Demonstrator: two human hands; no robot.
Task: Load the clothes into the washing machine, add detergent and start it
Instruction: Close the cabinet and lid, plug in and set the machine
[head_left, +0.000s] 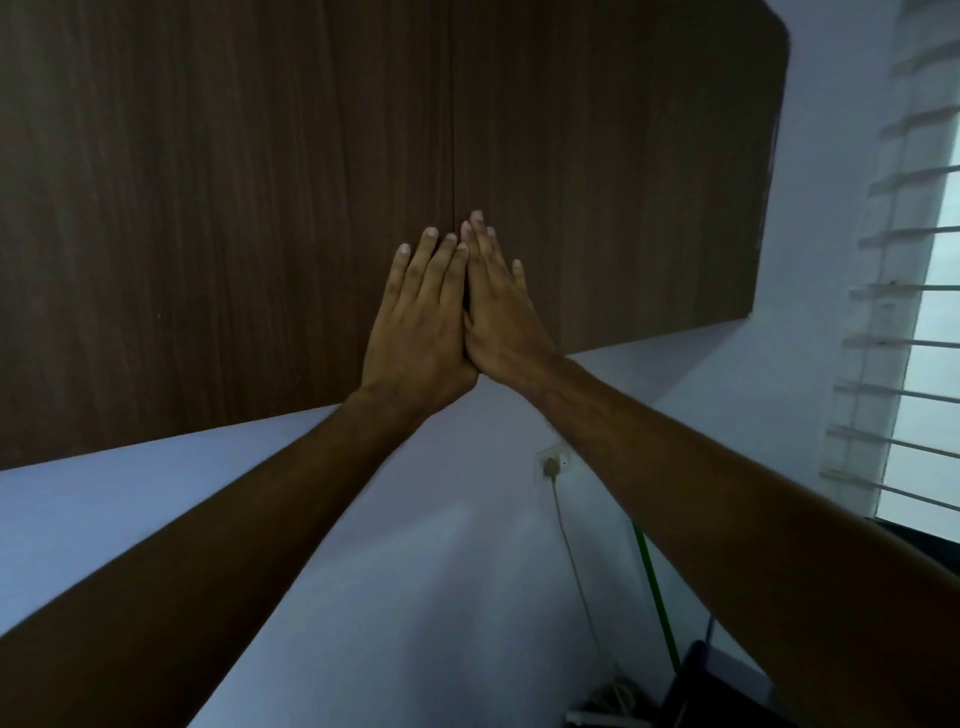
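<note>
Both arms outstretched; left hand (421, 332) and right hand (501, 317) flat, fingers straight, touching before cabinet (208, 208).

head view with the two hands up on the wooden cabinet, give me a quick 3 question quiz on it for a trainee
1. True or false: the left hand and right hand lie flat, fingers straight, side by side against the wooden cabinet.
2. Where is the wall socket with a plug in it?
A. on the cabinet door
B. on the pale wall below the cabinet, under the right forearm
C. beside the window, above the cabinet
3. Fill in: the hands meet near the vertical ____ between the two cabinet doors.

Key
1. True
2. B
3. seam
</note>
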